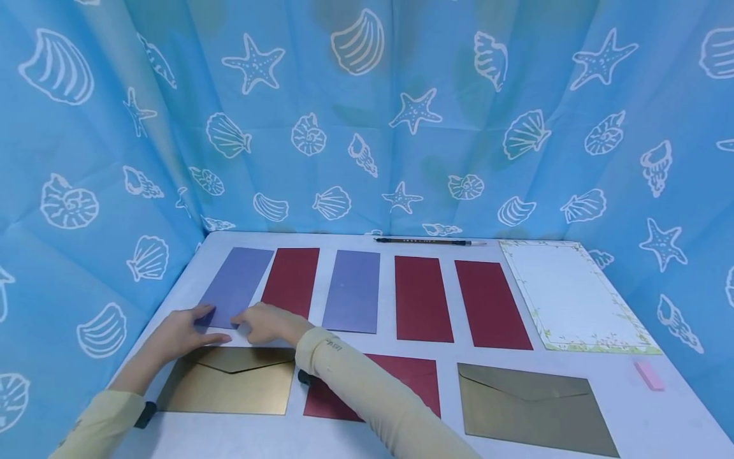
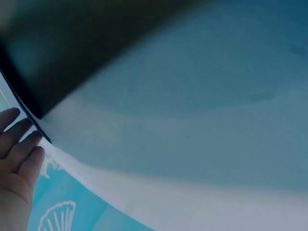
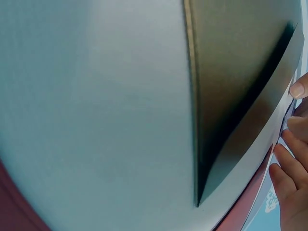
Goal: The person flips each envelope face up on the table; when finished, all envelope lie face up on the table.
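Observation:
In the head view, my left hand (image 1: 180, 331) touches the lower left corner of a purple envelope (image 1: 241, 280), thumb spread apart over the white table. The left wrist view shows the left hand's fingers (image 2: 30, 166) extended. My right hand (image 1: 272, 322) is at the same envelope's lower right corner, its index fingertip touching the edge. In the right wrist view, the right hand's fingers (image 3: 289, 161) are loosely extended. Just below both hands lies a gold envelope (image 1: 229, 389), its pointed flap slightly raised. The right forearm crosses over a red envelope (image 1: 401, 376) and partly hides it.
To the right are a red envelope (image 1: 295, 274), a purple envelope (image 1: 352, 290) and two more red ones. A second gold envelope (image 1: 527, 411) lies front right. A bordered paper sheet (image 1: 573, 293), a pink eraser (image 1: 650, 376) and a brush pen (image 1: 424, 241) are also out.

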Available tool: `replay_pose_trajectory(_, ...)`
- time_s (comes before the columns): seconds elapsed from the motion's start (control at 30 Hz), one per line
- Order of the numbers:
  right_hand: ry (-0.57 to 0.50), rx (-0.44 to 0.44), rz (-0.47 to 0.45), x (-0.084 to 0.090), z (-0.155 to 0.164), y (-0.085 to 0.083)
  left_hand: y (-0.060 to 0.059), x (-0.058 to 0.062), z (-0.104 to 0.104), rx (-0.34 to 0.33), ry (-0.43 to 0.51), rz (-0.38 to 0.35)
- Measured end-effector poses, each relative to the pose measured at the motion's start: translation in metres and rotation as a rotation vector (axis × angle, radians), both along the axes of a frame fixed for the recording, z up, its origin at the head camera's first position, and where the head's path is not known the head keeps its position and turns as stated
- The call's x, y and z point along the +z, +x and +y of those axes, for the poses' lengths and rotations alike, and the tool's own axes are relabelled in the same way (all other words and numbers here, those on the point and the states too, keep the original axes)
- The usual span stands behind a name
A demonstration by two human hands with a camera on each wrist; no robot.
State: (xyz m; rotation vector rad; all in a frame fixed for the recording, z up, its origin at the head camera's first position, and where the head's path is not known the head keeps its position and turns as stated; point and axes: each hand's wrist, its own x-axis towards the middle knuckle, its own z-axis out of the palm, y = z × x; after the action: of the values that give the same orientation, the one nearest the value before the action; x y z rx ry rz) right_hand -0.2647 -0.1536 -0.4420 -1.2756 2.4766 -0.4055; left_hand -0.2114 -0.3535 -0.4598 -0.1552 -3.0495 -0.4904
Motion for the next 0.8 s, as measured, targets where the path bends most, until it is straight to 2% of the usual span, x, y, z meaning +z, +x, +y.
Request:
replay_pose_trajectory(0.4, -0.012, 0.031, 0.014, -0.003, 0.003, 0.0, -0.001, -0.002, 0.007, 0.016, -0.04, 0.057)
replay_pose_trajectory(0.53, -0.006, 0.033, 0.021, -0.003, 0.003, -0.001, -0.004, -0.001, 0.01, 0.001, -0.064, 0.081)
replay_pose_trajectory(0.8, -0.01, 0.058, 0.037, -0.003, 0.004, -0.003, -0.005, 0.005, 0.014, 0.009, -0.09, 0.038)
